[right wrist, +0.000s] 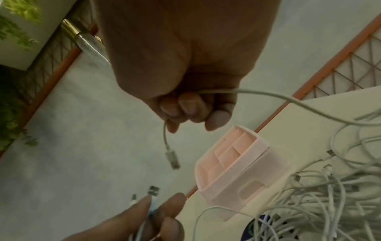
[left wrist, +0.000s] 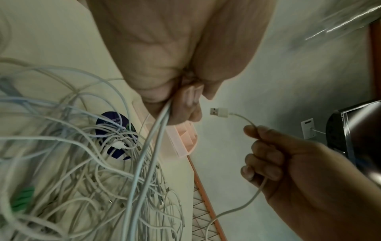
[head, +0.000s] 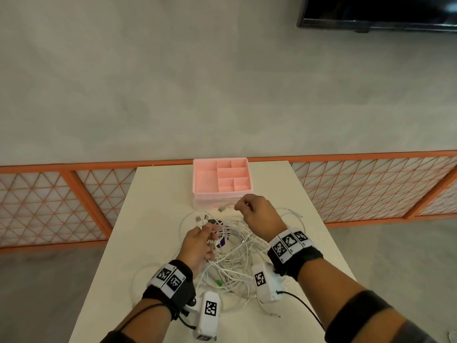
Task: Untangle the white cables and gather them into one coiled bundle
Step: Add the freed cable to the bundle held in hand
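A white desk [head: 158, 194] holds tangled white cables [head: 235, 256] before a pink tray [head: 197, 179]. My left hand [head: 197, 246] grips several cable ends; my right hand [head: 259, 211] pinches one cable.

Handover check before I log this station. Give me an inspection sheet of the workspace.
Surface: white table, cables spread over its near half.
Job's things: white cables lie tangled, not yet coiled.
Clutter: pink divided organizer tray at the far edge; dark round sticker under the tangle; green clip.
Grippers: left hand grips several plug ends; right hand pinches one USB cable.
Cables: black wrist-camera lead.
Surroundings: orange lattice railing, grey floor, dark screen.
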`<state>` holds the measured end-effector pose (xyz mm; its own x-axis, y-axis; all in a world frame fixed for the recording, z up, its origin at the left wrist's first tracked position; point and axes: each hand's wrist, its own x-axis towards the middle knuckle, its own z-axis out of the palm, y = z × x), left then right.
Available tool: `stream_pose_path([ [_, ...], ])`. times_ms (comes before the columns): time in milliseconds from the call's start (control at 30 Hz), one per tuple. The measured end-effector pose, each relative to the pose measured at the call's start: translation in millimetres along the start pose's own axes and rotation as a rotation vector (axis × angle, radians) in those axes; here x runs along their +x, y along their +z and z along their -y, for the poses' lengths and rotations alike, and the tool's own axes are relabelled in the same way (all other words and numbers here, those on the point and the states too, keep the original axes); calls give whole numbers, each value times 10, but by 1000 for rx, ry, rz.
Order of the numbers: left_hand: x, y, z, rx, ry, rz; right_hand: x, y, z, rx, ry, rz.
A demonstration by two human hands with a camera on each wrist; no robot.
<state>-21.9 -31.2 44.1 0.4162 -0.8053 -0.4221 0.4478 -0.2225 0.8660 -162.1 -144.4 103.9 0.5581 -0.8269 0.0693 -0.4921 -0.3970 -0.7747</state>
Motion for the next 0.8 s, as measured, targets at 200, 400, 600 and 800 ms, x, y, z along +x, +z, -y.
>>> stream_pose_path([
  [200, -51, 89, -59, -193, -70, 42, -179, 288, 94, 87, -40, 54],
  [400, 0, 120, -78, -256, 4, -2, -323, 517, -57, 69, -5, 170],
  [600, -22, 162, -60, -181, 48, -32, -333, 503, -122, 56, -41, 187],
  [800, -4, 107, -184, -385, 140, -75, -399, 442, -462, 12, -36, 287],
])
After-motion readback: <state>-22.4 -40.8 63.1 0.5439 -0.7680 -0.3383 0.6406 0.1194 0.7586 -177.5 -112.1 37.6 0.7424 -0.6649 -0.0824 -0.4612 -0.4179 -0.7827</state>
